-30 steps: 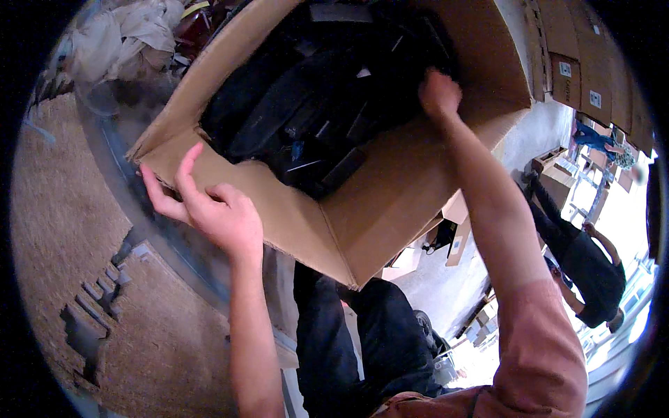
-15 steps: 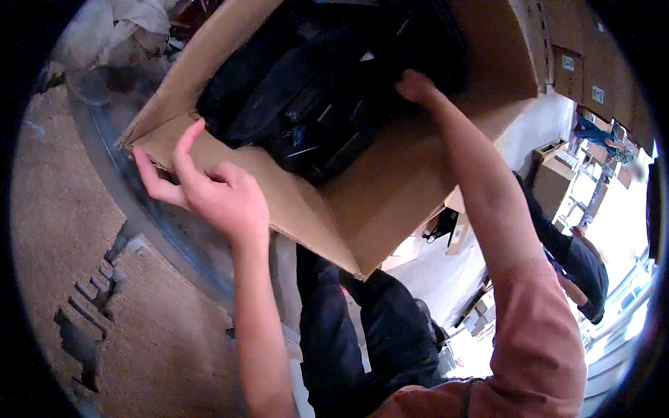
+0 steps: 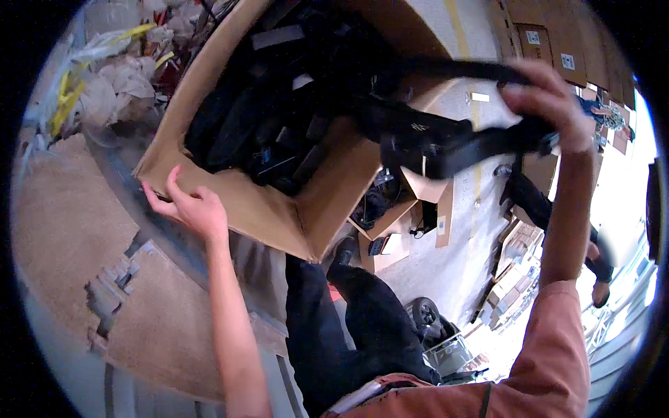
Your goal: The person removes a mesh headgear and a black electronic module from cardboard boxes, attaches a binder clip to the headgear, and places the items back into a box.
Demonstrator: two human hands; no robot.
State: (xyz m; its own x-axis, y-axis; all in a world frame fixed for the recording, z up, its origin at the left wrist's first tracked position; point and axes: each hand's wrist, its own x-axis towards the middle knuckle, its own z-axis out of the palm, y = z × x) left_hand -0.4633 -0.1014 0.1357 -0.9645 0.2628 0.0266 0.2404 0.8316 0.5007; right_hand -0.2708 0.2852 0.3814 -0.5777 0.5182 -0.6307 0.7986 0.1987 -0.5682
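My right hand [image 3: 547,104] is closed round a black strap of a dark strapped item [image 3: 425,136], perhaps a bag or harness; motion blurs it. The item hangs across the right rim of a large open cardboard box [image 3: 258,216]. Inside the box lies a jumble of black things [image 3: 258,118], some with pale tags, too dark to name. At the box's near left corner, my left hand [image 3: 198,209] rests against the rim, its fingers bent and spread apart. Whether any fingertip hooks over the cardboard edge I cannot tell.
Brown board [image 3: 160,313] with a broken gap lies at left, below crumpled plastic bags [image 3: 118,90]. A smaller open box [image 3: 390,209] with dark contents stands right of the big one. Stacked cartons [image 3: 550,52] rise far right; another person [image 3: 533,198] is nearby.
My right hand has come up out of the box to the right, bringing the black strapped item with it. My left hand stays at the rim. The view has shifted, showing more floor.
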